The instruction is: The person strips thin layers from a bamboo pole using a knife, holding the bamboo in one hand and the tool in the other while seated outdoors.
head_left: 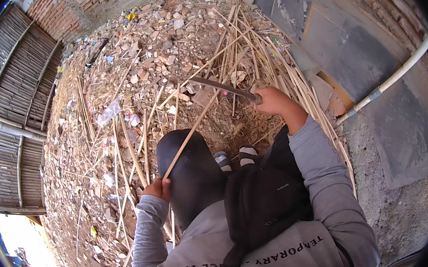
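Note:
My left hand [158, 189], beside my left knee, is closed round the near end of a split bamboo strip [188, 137]. The strip slants up and away to the right, passing over the knee. In my right hand [273, 102] is the handle of a machete [234, 91]. Its long dark blade points left and a little away from me. Blade and strip cross near the strip's far end; whether they touch I cannot tell. The fingers of my right hand are wrapped round the handle.
A pile of bamboo strips [238, 38] lies ahead to the right, with more strips [118, 158] on the left. Broken brick and litter cover the ground. Dark panels [353, 27] and a pale pole [399, 73] are at right, a bamboo fence [16, 85] at left.

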Available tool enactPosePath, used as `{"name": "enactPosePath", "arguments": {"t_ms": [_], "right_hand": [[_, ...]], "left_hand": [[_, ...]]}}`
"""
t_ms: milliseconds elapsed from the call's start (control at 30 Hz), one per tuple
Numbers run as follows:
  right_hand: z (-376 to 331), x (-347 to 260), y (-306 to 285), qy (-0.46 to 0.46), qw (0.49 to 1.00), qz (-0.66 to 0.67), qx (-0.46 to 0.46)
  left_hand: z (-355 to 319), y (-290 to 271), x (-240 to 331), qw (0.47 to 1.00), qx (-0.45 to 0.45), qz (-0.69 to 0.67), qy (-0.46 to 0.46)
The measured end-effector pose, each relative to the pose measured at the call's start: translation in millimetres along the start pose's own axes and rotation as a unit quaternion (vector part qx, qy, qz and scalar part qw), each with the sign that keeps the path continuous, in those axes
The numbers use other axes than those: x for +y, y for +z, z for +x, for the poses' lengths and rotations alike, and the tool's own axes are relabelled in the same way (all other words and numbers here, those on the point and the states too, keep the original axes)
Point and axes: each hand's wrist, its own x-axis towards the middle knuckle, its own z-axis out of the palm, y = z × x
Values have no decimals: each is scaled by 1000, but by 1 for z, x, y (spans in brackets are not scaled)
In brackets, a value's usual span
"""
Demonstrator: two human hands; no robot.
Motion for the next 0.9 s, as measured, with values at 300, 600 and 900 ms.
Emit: {"name": "enactPosePath", "arguments": {"t_ms": [300,600,900], "right_hand": [[3,3,17,-41,998,14,-39],[-13,-35,9,-91,992,-2,-89],[4,12,8,6,998,55,20]], "left_hand": [[-3,-1,-8,999,6,-27,41],[-1,3,-15,997,21,-57,53],[6,12,-20,997,16,-56,46]]}}
